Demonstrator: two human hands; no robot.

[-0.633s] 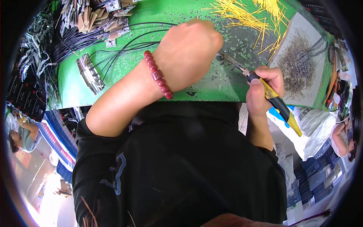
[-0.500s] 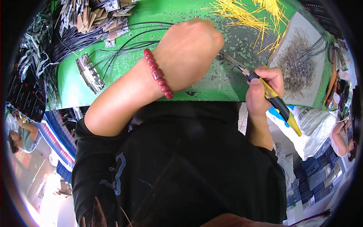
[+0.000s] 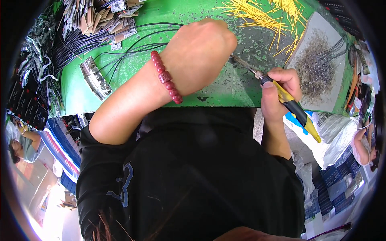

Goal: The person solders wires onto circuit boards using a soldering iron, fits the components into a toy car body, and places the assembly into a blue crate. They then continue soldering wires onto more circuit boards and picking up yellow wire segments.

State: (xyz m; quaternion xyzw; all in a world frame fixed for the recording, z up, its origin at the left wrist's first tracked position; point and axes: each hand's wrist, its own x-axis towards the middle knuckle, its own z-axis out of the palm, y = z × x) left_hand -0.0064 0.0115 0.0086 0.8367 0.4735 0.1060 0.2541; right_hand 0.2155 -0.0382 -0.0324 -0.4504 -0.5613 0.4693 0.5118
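Note:
My left hand (image 3: 201,56), below a red bead bracelet, is bent over the worktable (image 3: 225,96) with its back turned up. Its fingers curl underneath, so whatever they pinch is hidden. Black cables (image 3: 138,44) run from the left and disappear beneath this hand. A yellow-and-black soldering iron (image 3: 296,109) is gripped in my right hand (image 3: 277,96) like a pen. Its metal tip points up and left, ending right beside the left hand's edge; whether it touches anything cannot be seen.
A slotted metal fixture (image 3: 95,78) lies left of my forearm. Small circuit boards (image 3: 94,18) with black cables pile up at the far left. Thin yellow strands (image 3: 257,16) are spread at the far right, near a pale board (image 3: 303,46) bearing dark clippings and fine wires.
My left hand has shifted very slightly left. The soldering iron's tip has also moved a little left and up, keeping close to that hand.

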